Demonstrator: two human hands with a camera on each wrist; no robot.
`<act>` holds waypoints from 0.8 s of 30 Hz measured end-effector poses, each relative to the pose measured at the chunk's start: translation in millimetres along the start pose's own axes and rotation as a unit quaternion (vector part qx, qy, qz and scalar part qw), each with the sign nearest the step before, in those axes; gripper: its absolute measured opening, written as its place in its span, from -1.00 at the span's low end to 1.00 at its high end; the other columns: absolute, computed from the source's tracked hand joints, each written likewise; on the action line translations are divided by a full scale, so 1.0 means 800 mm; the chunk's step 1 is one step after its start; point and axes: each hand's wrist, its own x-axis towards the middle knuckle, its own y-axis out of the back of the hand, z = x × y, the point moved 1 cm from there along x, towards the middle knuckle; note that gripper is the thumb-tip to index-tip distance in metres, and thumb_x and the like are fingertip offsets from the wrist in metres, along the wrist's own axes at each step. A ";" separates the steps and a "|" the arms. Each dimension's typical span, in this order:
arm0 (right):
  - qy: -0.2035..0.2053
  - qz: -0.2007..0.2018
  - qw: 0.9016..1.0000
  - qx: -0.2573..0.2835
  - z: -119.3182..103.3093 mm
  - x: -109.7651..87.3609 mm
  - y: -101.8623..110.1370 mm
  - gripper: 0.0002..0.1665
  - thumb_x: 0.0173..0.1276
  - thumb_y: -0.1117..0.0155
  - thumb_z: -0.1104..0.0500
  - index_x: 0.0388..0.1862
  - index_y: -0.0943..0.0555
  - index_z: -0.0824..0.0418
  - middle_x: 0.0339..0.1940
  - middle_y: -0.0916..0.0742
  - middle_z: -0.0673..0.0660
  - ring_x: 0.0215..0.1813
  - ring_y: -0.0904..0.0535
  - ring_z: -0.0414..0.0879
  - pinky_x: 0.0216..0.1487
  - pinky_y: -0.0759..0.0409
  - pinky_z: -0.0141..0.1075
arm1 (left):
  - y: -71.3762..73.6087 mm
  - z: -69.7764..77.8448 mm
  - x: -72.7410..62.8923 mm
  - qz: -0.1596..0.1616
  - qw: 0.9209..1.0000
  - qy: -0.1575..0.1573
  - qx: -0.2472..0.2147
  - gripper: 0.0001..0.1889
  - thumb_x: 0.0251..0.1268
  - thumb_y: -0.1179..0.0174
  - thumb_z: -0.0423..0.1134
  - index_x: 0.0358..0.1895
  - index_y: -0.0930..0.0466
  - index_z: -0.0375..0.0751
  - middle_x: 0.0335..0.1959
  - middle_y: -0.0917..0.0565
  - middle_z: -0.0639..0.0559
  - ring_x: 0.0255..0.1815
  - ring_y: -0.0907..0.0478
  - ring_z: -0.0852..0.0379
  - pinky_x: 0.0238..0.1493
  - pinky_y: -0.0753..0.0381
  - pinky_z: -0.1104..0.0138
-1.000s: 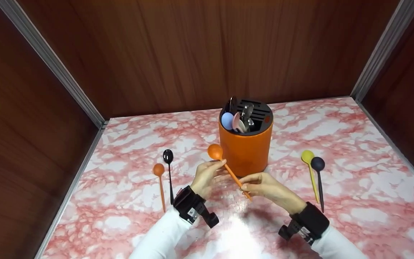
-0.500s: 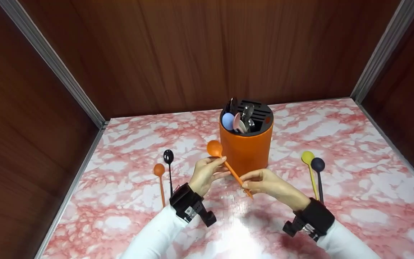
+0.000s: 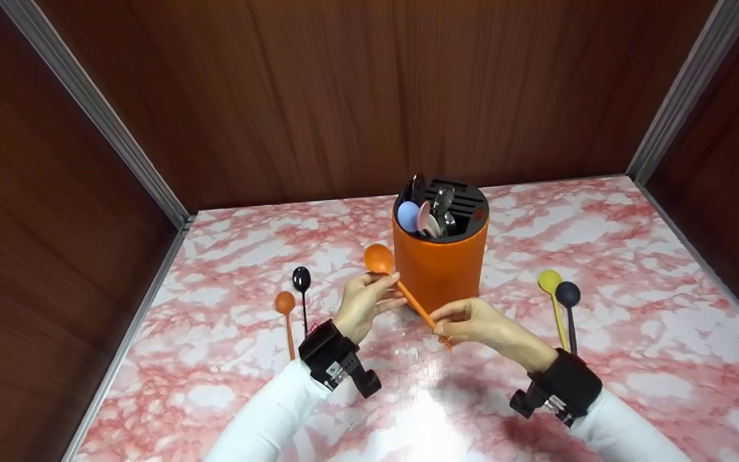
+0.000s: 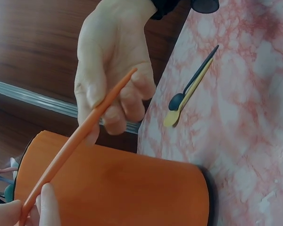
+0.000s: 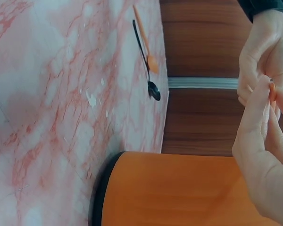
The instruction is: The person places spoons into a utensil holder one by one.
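Right hand (image 3: 488,327) pinches the handle end of the orange spoon (image 3: 416,304), no visible gap. Left hand (image 3: 362,305) pinches its neck. Spoon's mid-frame, tilted, bowl to upper left. Risk: if either pinch slackens, the thin handle could pivot or drop. Just behind, orange holder (image 3: 440,273): a careless swing could knock it.

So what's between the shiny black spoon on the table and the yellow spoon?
In the head view: the left hand, the right hand, the orange spoon they both hold, and the orange holder.
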 end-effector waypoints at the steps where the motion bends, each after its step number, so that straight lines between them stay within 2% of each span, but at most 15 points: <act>1: -0.002 0.000 1.000 -0.001 0.000 0.000 0.000 -0.66 0.36 -0.27 0.26 0.02 -0.59 0.47 -0.30 -0.72 0.09 -0.29 -0.62 -0.11 -0.15 -0.69 -0.31 | 0.001 0.001 0.001 0.004 1.000 -0.001 0.000 -0.91 0.34 -0.11 -0.51 -0.17 -0.43 -0.49 -0.46 -0.57 -0.07 -0.49 -0.59 0.15 -0.24 -0.75 0.27; 9: -0.014 -0.008 1.000 -0.009 0.006 -0.003 0.006 -0.64 0.33 -0.26 0.25 0.03 -0.58 0.45 -0.26 -0.71 0.10 -0.23 -0.64 -0.08 -0.12 -0.70 -0.26 | 0.009 0.023 0.007 0.030 0.999 -0.024 -0.008 -0.94 0.35 -0.06 -0.56 -0.18 -0.43 -0.51 -0.44 -0.56 -0.11 -0.48 -0.59 0.15 -0.18 -0.74 0.22; 15: -0.014 -0.012 0.999 -0.041 0.016 -0.004 0.011 -0.63 0.33 -0.21 0.29 0.05 -0.58 0.49 -0.23 -0.71 0.15 -0.23 -0.63 -0.12 -0.15 -0.70 -0.30 | 0.009 0.051 0.013 0.059 0.997 -0.038 -0.017 -0.89 0.35 -0.07 -0.56 -0.13 -0.43 -0.55 -0.38 -0.55 -0.14 -0.44 -0.59 0.13 -0.20 -0.74 0.28; 24: -0.018 -0.020 0.999 -0.042 0.029 -0.009 0.021 -0.62 0.35 -0.21 0.25 0.06 -0.56 0.48 -0.26 -0.69 0.10 -0.20 -0.63 -0.09 -0.09 -0.69 -0.26 | 0.008 0.095 0.025 0.092 0.993 -0.075 -0.026 -0.94 0.34 -0.11 -0.55 -0.19 -0.45 -0.49 -0.36 -0.54 -0.13 -0.46 -0.57 0.13 -0.24 -0.75 0.27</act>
